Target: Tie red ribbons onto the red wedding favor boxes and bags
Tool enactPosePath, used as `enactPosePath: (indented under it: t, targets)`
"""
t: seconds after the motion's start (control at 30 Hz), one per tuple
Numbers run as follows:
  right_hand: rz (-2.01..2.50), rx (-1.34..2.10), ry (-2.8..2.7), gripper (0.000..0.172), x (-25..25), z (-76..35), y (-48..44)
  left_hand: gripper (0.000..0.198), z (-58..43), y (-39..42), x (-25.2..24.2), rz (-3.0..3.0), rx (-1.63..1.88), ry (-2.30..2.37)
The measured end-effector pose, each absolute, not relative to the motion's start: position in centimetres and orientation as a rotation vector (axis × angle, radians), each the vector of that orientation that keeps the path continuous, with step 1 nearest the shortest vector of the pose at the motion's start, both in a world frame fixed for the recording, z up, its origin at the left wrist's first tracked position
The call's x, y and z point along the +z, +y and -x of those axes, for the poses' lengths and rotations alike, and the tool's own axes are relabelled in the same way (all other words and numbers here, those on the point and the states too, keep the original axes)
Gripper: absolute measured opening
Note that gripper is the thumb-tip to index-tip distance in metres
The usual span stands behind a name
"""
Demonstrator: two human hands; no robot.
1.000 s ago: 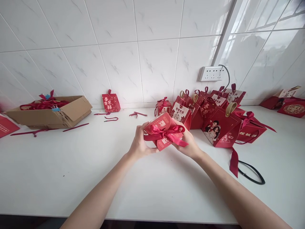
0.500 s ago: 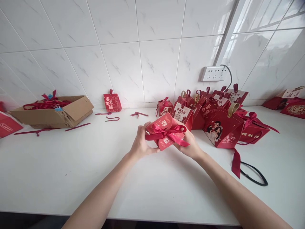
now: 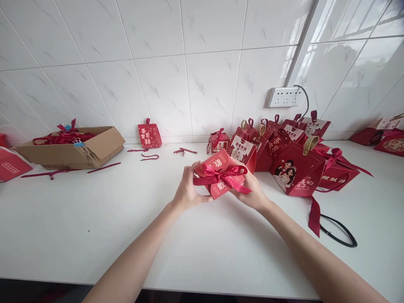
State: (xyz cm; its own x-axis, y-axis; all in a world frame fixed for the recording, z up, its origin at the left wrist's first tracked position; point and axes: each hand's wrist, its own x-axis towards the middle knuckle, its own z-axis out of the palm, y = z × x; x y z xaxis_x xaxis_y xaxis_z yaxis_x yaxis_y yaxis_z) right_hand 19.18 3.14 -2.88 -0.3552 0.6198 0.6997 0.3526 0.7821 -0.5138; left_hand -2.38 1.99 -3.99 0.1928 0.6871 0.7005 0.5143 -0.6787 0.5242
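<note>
A small red gift box (image 3: 216, 191) with gold lettering is held between my two hands near the middle of the view. Across its top lies a red satin ribbon bow (image 3: 221, 174), tied, with loops and tails spreading to both sides. My left hand (image 3: 189, 187) is closed round the box's left side, thumb along the lower edge. On the right side my right hand (image 3: 251, 187) grips the box, its fingers partly hidden behind the box and the bow. Just beyond the box stands a red gift box with a white panel (image 3: 242, 151).
Several red gift boxes with loop handles (image 3: 296, 168) crowd the right. A black loop (image 3: 342, 231) lies in front of them. Left stands a cardboard box (image 3: 63, 155) of red ribbons. Ribbon scraps (image 3: 150, 157) and a small red box (image 3: 149, 135) are near the tiled wall.
The view has shifted very slightly, so the things appear a little further right. My hands keep the same hold on the gift box.
</note>
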Motion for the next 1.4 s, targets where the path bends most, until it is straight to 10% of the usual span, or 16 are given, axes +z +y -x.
enactPosePath:
  t: [0.83, 1.17, 1.4]
  targets:
    - [0.907, 0.662, -1.828, 0.043, -2.1, -18.1, 1.7, 0.063, 0.6, 1.2, -1.7, -1.251, 1.335, 0.981]
    - [1.047, 1.550, -1.021, 0.026, -0.6, -17.8, 2.4, 0.062, 0.4, 0.2, -0.7, -1.341, 1.153, 0.916]
    - [0.709, 1.506, -1.122, 0.030, -1.3, -18.2, 2.7, 0.097, 1.7, 1.0, -0.8, -1.519, 1.036, 0.666]
